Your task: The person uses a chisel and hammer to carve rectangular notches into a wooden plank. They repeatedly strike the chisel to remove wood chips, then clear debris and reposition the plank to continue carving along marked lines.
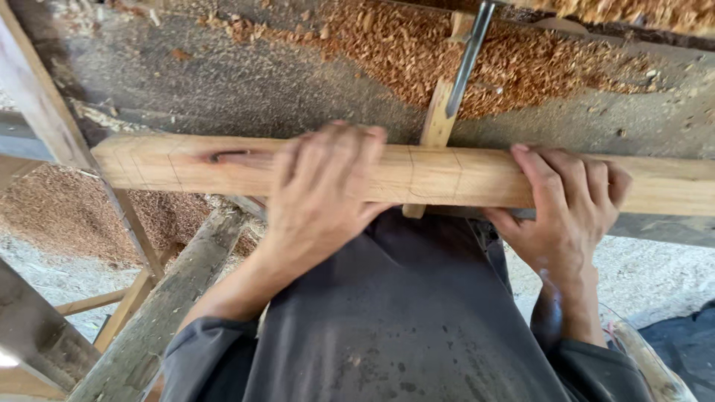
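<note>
Dark grey shirt (417, 313) lowest in view. Both hands, left hand (320, 193) and right hand (570, 205), grasp the pale timber batten (186, 164) lying along the worktop (223, 89) near edge; judged rigid, moderately light, rough-gripping.

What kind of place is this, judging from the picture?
Probably a woodworking shop. Both hands, left hand and right hand, rest on a marked wooden beam on a rough workbench, with wood shavings piled around.

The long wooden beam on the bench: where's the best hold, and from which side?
Take the wooden beam from above, near its middle, one grip each side of the pencil marks, where the left hand and right hand already rest. It lies flat and crosswise, its top face bare.
</note>
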